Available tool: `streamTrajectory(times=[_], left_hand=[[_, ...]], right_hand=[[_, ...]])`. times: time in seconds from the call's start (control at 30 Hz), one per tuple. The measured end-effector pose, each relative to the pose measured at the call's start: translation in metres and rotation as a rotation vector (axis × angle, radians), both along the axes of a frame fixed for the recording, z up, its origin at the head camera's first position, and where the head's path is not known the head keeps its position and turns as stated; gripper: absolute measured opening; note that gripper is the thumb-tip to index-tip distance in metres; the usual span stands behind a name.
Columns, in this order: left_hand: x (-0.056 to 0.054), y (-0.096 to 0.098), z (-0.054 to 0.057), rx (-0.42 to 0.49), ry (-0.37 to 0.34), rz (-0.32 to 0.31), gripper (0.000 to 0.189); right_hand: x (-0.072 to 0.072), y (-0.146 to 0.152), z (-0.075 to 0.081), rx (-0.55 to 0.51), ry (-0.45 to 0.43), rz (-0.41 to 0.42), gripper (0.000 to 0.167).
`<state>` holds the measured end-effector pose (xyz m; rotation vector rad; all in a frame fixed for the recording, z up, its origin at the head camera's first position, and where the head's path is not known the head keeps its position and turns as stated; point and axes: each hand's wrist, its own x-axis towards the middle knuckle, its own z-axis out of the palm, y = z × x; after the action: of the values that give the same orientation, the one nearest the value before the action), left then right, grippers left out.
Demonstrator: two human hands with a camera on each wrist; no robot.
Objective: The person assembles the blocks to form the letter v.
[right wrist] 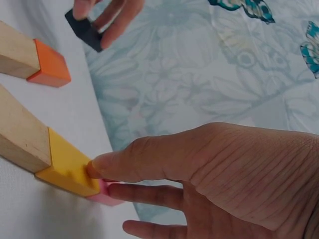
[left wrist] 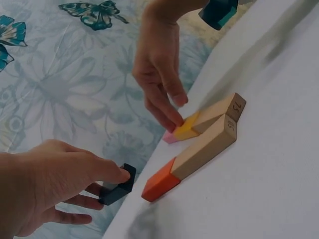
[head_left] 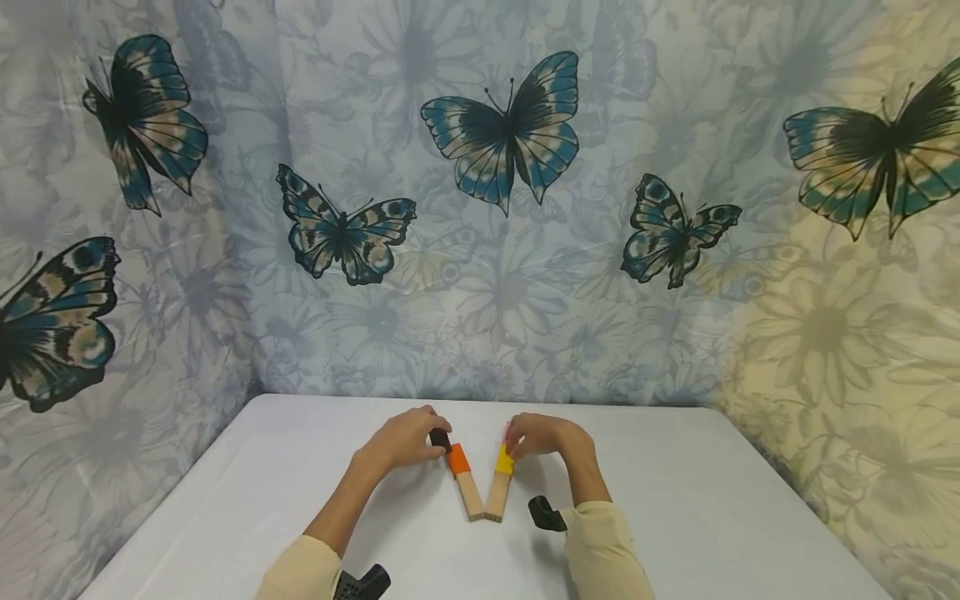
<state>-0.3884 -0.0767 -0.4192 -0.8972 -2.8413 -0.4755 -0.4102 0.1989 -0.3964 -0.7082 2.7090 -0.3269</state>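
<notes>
My left hand [head_left: 405, 437] pinches a black block [left wrist: 118, 185] between thumb and fingers, just beyond the end of an orange block [left wrist: 160, 180]. The orange block sits end to end with a plain wooden block [left wrist: 207, 145]. My right hand [head_left: 536, 435] rests its fingertips where a yellow block [right wrist: 67, 163] meets a pink block [right wrist: 105, 194]. In the left wrist view its thumb stands apart from them. A second wooden block [head_left: 498, 497] continues the yellow and pink row. The two wooden blocks meet at their near ends, making a V.
All the blocks lie on a white table [head_left: 675, 483], whose far edge runs close behind my hands. Behind it hangs a pale cloth [head_left: 502, 333] with flowers and butterflies. Dark wrist cameras jut out from my left sleeve [head_left: 303, 571] and right sleeve [head_left: 603, 542].
</notes>
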Motion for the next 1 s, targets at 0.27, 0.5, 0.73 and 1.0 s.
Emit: streamTrajectory(times=[0.27, 0.5, 0.73, 1.0], left_hand=[[-0.025, 0.011, -0.008, 0.054, 0.063, 0.043, 0.033], [-0.036, 0.013, -0.021, 0.059, -0.008, 0.05, 0.032], [-0.035, 0.009, -0.031, 0.093, -0.062, 0.044, 0.029], [-0.031, 0.003, -0.032, 0.087, -0.114, -0.064, 0.031]], right_hand=[[0.001, 0.002, 0.001, 0.011, 0.011, 0.031, 0.014], [0.001, 0.0, -0.001, 0.012, 0.008, 0.006, 0.014], [0.001, -0.006, -0.001, 0.014, -0.008, -0.007, 0.015], [0.002, -0.002, 0.001, 0.003, 0.0, 0.007, 0.016]])
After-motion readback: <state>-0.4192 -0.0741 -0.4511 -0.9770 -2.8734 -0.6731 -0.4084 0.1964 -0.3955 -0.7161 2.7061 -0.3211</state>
